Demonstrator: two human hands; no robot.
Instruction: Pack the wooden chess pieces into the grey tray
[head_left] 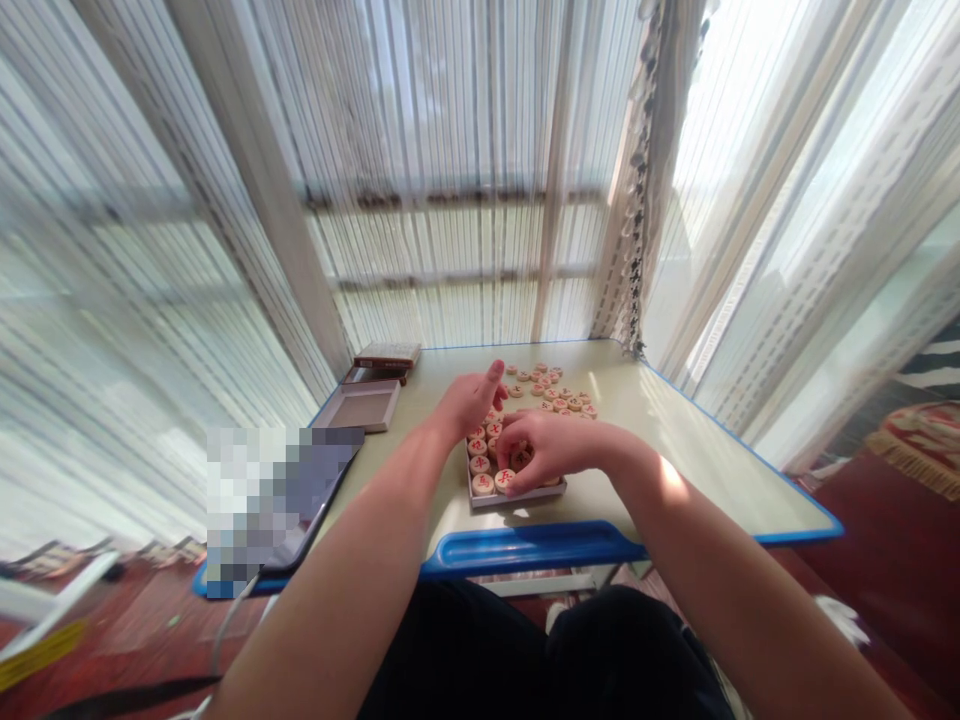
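Note:
A small white tray (517, 496) near the table's front edge holds several round wooden chess pieces (480, 465) with red characters. My right hand (544, 448) lies over the tray with its fingers curled down onto the pieces, pinching at one of them. My left hand (471, 400) hovers just behind the tray, fingers held together and pointing toward the loose pieces (551, 390) scattered farther back on the table.
The pale table (675, 430) has a blue rim and a blue front lip (525, 548). An open box lid (361, 405) and a brown box (386, 356) sit at the back left. A tablet-like device (300, 500) lies at the left edge. Sheer curtains surround the table.

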